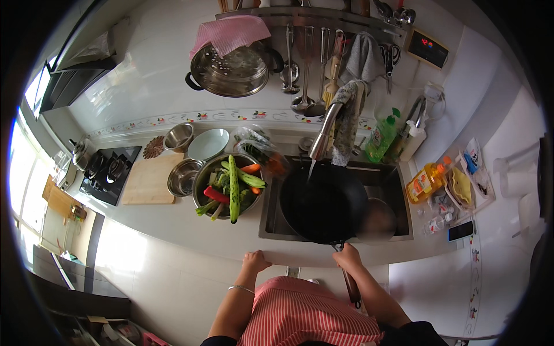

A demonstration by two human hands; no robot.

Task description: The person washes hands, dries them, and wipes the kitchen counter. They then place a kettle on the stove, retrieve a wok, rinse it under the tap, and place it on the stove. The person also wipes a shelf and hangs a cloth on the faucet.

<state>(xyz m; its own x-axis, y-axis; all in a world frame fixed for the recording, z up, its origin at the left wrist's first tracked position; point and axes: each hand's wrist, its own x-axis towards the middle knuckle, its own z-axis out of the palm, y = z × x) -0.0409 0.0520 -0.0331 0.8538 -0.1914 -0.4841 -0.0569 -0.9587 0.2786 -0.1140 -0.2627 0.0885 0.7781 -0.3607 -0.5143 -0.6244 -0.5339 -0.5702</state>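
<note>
My right hand is closed around the handle of a black wok, close to where it joins the pan. The wok sits over the stainless steel sink, tilted or level I cannot tell. Above it, a brushed metal faucet runs a thin stream of water into the pan. At the counter's front edge rests my left hand, its fingers curled and partly hidden. Left of the sink stands a steel bowl heaped with cucumbers, carrots, broccoli and a red pepper.
Beside the bowl are a wooden cutting board, smaller steel bowls, a pale dish and bagged vegetables. A gas hob lies far left. Dish soap, an orange bottle and a phone stand or lie right.
</note>
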